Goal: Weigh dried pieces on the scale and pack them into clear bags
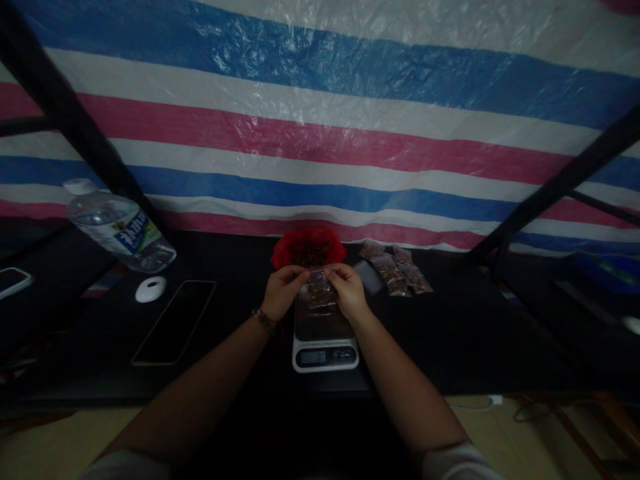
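Note:
My left hand (283,290) and my right hand (349,290) both pinch the top edge of a small clear plastic bag (320,291) filled with brown bits. I hold the bag just above the steel platform of a kitchen scale (324,333) with a small display at its front. A red bag (309,249) with dark contents stands open right behind my hands.
Several filled small bags (397,270) lie to the right of the red bag. A tilted water bottle (117,227), a white round object (151,289) and a dark phone (175,321) are on the black table at left. A striped tarp (320,133) hangs behind.

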Tool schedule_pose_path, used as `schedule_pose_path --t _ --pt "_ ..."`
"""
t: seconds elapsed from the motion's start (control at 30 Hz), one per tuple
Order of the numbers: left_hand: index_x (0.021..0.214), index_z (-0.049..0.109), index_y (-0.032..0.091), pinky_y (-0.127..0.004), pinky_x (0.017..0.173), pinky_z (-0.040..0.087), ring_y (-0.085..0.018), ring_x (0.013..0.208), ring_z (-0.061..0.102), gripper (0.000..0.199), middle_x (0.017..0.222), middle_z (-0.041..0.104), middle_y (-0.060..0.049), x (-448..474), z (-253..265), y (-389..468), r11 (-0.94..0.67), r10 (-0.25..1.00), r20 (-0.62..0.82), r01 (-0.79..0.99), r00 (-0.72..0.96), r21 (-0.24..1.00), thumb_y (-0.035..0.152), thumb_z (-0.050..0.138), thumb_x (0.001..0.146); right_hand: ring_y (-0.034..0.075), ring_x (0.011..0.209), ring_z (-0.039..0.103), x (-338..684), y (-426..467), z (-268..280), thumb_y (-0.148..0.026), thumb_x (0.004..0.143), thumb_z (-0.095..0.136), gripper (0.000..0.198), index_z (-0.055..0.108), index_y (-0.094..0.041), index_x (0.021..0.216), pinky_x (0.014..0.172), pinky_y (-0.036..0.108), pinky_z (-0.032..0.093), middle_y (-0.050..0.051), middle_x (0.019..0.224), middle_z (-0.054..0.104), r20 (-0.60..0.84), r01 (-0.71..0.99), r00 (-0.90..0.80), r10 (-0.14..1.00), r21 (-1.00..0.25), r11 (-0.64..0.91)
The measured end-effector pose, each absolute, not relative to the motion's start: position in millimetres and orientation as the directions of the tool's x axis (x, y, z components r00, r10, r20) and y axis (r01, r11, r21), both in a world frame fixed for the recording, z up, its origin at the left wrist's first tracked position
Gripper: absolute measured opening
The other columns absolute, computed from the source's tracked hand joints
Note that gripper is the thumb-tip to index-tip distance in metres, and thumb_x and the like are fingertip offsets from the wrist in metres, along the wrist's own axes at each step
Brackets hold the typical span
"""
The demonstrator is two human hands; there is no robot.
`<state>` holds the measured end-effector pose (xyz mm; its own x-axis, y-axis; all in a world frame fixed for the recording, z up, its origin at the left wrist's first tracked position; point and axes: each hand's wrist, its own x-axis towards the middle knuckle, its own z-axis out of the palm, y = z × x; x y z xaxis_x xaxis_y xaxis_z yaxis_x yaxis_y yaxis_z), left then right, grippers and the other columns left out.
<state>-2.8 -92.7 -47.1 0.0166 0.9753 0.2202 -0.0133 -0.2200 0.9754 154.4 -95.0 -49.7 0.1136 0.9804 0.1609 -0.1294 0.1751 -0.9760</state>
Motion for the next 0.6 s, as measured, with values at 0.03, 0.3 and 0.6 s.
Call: schedule_pose_path --t 0.03,0.3,0.6 --pt "0.078 0.068 0.015 -0.024 0.062 0.049 -0.014 0.065 0.061 0.027 0.074 0.068 -0.003 -2.5 -47.3 -93.2 -0.222 0.975 0.222 -0.009 0.022 0.975 0.041 0.07 0.071 0.014 0.062 0.058 153.5 -96.1 -48.4 -0.039 0.069 0.068 0.021 0.065 -0.019 0.075 0.061 0.026 0.046 0.0 0.069 0.065 0.168 -0.116 0.114 0.979 -0.977 0.181" --pt "0.078 0.069 0.015 -0.023 0.059 0.049 -0.013 0.063 0.061 0.025 0.072 0.069 -0.002 -1.6 -47.1 -94.8 -0.234 0.972 0.233 0.046 0.027 0.971 0.04 0.068 0.074 0.013 0.058 0.055 148.5 -102.5 -45.9 -0.036 0.071 0.066 0.017 0.063 -0.019 0.072 0.057 0.024 0.043 -0.002 0.065 0.061 0.22 -0.089 0.117 0.968 -0.969 0.231" --pt "0.076 0.071 0.015 -0.024 0.06 0.05 -0.015 0.064 0.063 0.024 0.072 0.07 -0.004 -1.4 -44.8 -98.3 -0.264 0.964 0.261 0.089 0.039 0.96 0.039 0.068 0.072 0.017 0.067 0.062 149.9 -104.7 -42.3 -0.035 0.073 0.067 0.015 0.068 -0.019 0.075 0.065 0.028 0.047 0.002 0.073 0.069 0.282 0.11 0.025 0.959 -0.954 0.277"
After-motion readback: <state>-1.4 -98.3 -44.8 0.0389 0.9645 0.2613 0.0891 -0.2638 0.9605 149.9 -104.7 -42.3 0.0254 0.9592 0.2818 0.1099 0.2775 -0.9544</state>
